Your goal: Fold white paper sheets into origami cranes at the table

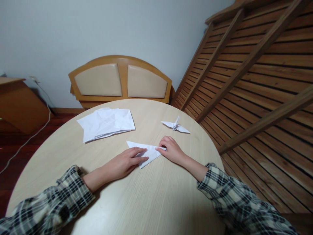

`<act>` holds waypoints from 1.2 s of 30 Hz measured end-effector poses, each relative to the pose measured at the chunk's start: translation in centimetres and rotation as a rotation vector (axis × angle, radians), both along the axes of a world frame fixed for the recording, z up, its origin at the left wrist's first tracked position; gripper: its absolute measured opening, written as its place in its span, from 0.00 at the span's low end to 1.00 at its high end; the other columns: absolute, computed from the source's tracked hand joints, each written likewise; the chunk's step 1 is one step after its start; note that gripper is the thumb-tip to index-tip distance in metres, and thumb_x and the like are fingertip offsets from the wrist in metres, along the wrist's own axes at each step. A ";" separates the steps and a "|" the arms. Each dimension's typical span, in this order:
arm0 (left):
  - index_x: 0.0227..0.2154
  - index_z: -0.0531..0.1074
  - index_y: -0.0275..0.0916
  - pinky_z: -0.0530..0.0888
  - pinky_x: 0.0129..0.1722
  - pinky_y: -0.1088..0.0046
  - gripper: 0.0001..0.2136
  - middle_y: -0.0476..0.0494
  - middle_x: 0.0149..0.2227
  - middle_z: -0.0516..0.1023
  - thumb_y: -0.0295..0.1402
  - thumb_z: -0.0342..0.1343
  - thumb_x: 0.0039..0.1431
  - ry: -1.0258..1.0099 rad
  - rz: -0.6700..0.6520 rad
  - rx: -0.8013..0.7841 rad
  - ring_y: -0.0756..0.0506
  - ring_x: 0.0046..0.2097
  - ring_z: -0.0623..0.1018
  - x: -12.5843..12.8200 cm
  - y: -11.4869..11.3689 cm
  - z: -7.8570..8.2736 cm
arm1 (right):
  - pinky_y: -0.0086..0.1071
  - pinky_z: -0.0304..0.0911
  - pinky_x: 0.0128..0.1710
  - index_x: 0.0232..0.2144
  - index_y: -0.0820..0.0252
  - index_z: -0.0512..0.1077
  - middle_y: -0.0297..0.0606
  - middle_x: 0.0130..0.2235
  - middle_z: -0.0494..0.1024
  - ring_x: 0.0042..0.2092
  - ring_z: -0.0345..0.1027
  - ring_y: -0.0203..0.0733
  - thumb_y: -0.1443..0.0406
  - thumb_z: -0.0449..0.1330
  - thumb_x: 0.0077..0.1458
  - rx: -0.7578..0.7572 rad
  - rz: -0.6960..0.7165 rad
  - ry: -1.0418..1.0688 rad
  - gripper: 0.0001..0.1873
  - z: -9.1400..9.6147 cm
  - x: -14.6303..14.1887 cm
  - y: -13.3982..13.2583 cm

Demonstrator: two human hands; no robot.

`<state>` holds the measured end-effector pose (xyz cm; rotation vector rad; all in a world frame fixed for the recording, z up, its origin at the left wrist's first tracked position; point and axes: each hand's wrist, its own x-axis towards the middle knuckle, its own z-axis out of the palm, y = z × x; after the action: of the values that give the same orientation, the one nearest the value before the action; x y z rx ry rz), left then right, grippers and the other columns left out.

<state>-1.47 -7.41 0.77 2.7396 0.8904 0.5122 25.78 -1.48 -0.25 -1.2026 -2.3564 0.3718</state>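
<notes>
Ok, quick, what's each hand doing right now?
Left hand: open, resting on the folded paper.
Right hand: closed, pinching the folded paper near its right corner.

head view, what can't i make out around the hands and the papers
All in the head view:
Folded paper: the part beneath the left hand, covered by its fingers.
Right hand: whether it pinches or only presses the paper; its own curled fingers hide this.
White sheets: how many; the upper ones cover the rest.
Paper crane: its fine folds, too small.
Left sleeve: its upper part, cut off by the picture's edge.
</notes>
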 end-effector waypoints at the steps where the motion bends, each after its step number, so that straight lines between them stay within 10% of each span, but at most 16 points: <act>1: 0.60 0.68 0.47 0.70 0.59 0.56 0.19 0.38 0.63 0.67 0.27 0.46 0.69 0.006 -0.004 0.006 0.40 0.62 0.68 0.0 0.0 0.0 | 0.38 0.58 0.44 0.27 0.59 0.72 0.39 0.35 0.71 0.41 0.63 0.44 0.60 0.63 0.58 0.000 0.001 0.000 0.11 0.0 0.0 0.0; 36: 0.57 0.70 0.42 0.69 0.60 0.54 0.18 0.41 0.60 0.72 0.26 0.47 0.67 0.023 -0.080 0.061 0.40 0.60 0.70 -0.1 0.3 0.1 | 0.36 0.57 0.44 0.29 0.59 0.69 0.37 0.35 0.72 0.41 0.63 0.43 0.61 0.65 0.56 -0.012 -0.023 0.005 0.10 0.4 -0.2 -0.2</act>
<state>-1.53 -7.06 0.90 2.8284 0.7788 0.5018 25.60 -1.63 0.17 -1.2324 -2.3369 0.3817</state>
